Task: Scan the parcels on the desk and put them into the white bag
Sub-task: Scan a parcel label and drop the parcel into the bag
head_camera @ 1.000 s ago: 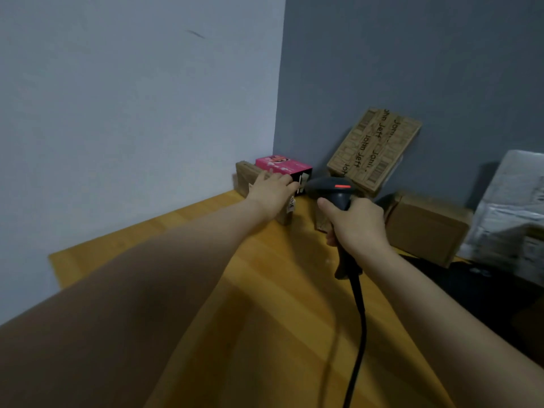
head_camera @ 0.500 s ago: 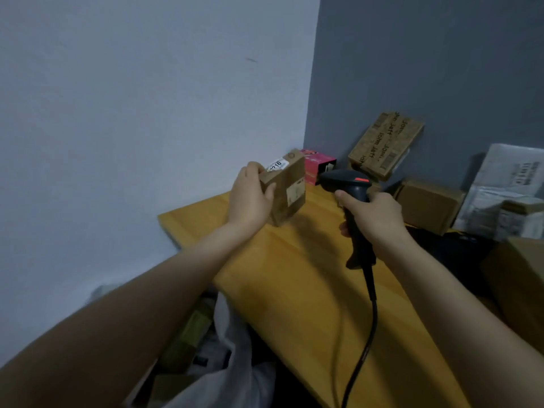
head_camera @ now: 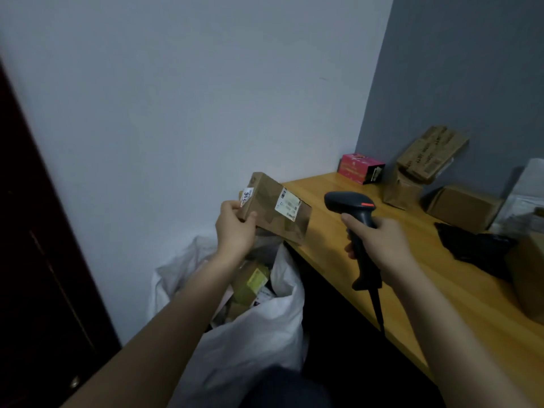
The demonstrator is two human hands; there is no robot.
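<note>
The left hand [head_camera: 235, 228] grasps a small brown cardboard parcel [head_camera: 273, 210] by its near end, thumb on the upper face and the other fingers curled round behind it. The parcel is held up off the surface and tilted, its far end pointing towards the right hand. A white printed shipping label [head_camera: 288, 203] lies on its upper face, and a small white sticker with dark digits [head_camera: 246, 195] sits on the end just above the thumb; the print on both is too blurred to read.

The right hand [head_camera: 379, 240] is clenched round the grip of a black handheld barcode scanner [head_camera: 353, 207]. Its head, with a red mark on top, points towards the parcel's labelled face, near it but apart. A black cable [head_camera: 378, 310] hangs from the base of the handle and is lost against the dark below.

Directly beneath the left hand gapes a white plastic bag [head_camera: 259, 334], with several boxes dimly seen inside. Under the right hand runs a yellow wooden desk [head_camera: 441, 275]. Beyond the scanner, in the corner, stand a pink box [head_camera: 356, 167] and printed brown cartons [head_camera: 429, 151] leaning on the grey wall; a plain brown box [head_camera: 462, 207] and a black flat bundle [head_camera: 477, 248] lie farther right, with more parcels cut off at the picture's edge.
</note>
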